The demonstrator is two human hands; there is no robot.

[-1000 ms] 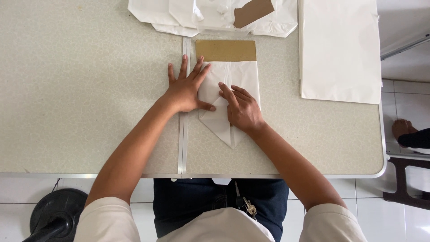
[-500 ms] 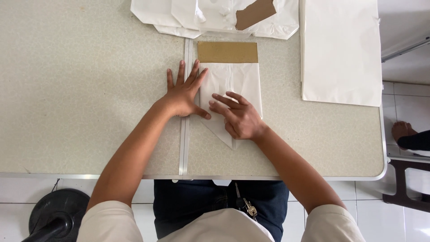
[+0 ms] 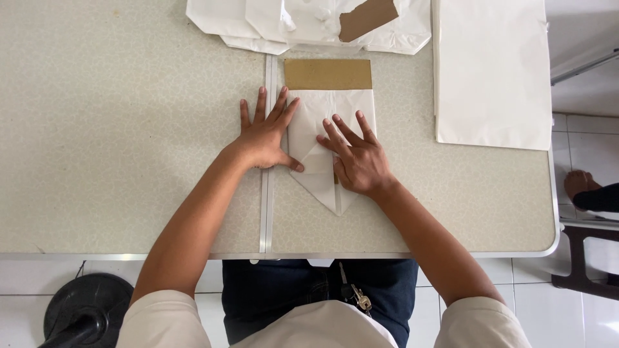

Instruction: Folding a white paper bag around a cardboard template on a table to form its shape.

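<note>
While we look down at the middle of the frame, we see a white paper bag [image 3: 329,129] lying flat on the speckled table [image 3: 116,129]. Its near end is folded into a point, and a brown cardboard strip [image 3: 327,74] sits at its far end. Our left hand [image 3: 264,138] lies flat on the bag's left edge, with the fingers spread wide and pointing up the frame. The thumb reaches across onto the white paper. Our right hand [image 3: 358,161] presses down on the folded part, a bit lower and to the right. Its fingers are spread a little and lie flat on the paper. So the bag sits under both hands, and neither hand pinches it.

A thin metal seam [image 3: 264,212] runs down the table just under the left hand. At the top of the frame lies a pile of white bags [image 3: 258,19] with a brown piece [image 3: 367,16] on it. A stack of white sheets [image 3: 490,71] rests at the upper right.
</note>
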